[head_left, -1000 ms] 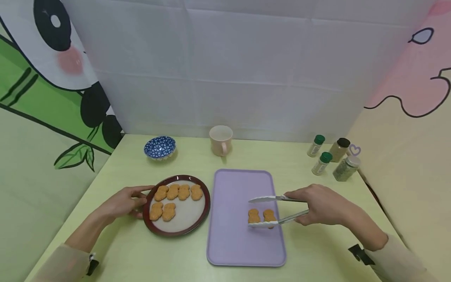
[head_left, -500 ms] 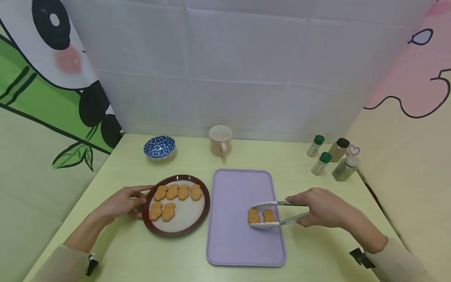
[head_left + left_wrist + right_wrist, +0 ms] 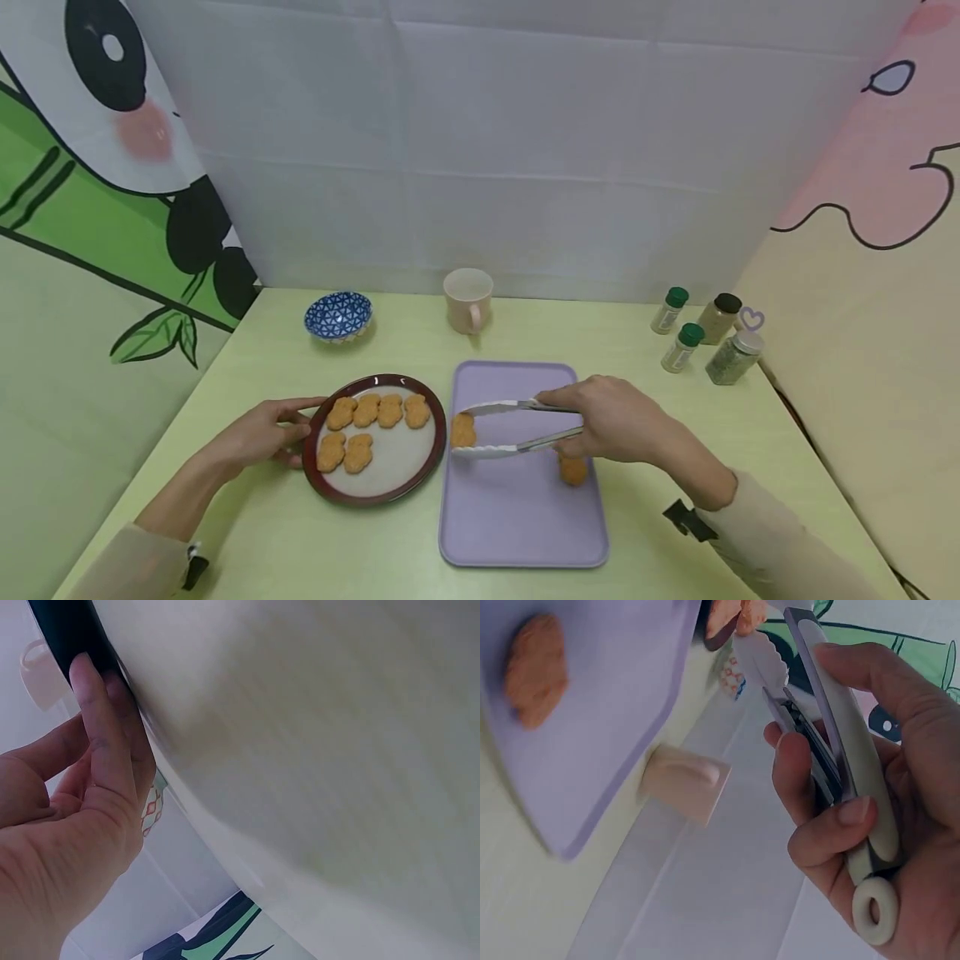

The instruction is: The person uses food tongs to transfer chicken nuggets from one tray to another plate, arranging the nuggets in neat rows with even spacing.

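Note:
My right hand (image 3: 618, 417) grips metal tongs (image 3: 525, 446) with pale scalloped tips, in the head view. Between those tips is one golden-brown nugget (image 3: 463, 432), over the left edge of the lilac tray (image 3: 517, 525). Another nugget (image 3: 573, 471) lies on the tray under the right hand. In the right wrist view, fingers and thumb wrap the light handle of the tongs (image 3: 855, 750). My left hand (image 3: 258, 433) holds the left rim of a brown-rimmed plate (image 3: 375, 497), on which several nuggets (image 3: 358, 452) lie in two rows. The left wrist view shows fingertips (image 3: 86, 671) against the dark rim.
At the back stand a blue-patterned bowl (image 3: 338, 317) and a pink mug (image 3: 468, 300). Several spice jars (image 3: 733, 358) are grouped at the back right. A white cloth wall (image 3: 480, 150) rises behind the table.
The tongs have closed in on the left nugget of the tray and moved left with it, toward the plate. The left hand and plate have stayed in place.

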`<state>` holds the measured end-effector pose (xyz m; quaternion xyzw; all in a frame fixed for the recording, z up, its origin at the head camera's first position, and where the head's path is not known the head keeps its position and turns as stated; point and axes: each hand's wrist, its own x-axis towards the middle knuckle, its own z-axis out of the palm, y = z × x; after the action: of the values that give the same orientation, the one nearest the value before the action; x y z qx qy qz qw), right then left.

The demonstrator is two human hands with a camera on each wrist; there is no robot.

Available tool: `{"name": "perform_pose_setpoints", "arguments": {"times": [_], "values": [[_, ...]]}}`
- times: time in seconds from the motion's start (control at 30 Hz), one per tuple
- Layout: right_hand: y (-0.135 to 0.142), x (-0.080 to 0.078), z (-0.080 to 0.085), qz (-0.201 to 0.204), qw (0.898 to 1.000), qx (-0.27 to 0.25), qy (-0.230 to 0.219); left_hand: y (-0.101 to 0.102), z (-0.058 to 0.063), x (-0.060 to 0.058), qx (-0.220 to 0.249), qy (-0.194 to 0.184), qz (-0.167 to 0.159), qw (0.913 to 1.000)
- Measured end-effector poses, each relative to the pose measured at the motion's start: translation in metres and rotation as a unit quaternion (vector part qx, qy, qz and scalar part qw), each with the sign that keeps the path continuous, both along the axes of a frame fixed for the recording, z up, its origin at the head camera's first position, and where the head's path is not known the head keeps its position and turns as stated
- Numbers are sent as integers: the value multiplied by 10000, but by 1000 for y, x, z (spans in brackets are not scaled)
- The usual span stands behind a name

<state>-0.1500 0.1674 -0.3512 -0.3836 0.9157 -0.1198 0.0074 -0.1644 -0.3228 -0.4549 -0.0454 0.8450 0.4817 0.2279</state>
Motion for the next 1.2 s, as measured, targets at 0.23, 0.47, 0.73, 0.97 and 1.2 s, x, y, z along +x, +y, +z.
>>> {"name": "perform_pose_setpoints", "arguments": {"times": [0.23,0.47,0.73,0.97,1.2], "values": [[-65,-10,-11,262,9996,70,47,1,0,1,-105,49,-33,9999],[-91,-15,-28,275,9992,195,-225,5,0,0,-156,59,-27,9999],[-100,-15,-39,202,9986,257,-422,5,-1,1,-108,69,0,9999],[-100,-12,-35,166,9989,157,-415,4,-2,3,-87,108,8,9999],[-62,-8,-11,217,9997,-146,28,2,2,3,-123,121,-17,9998]]}}
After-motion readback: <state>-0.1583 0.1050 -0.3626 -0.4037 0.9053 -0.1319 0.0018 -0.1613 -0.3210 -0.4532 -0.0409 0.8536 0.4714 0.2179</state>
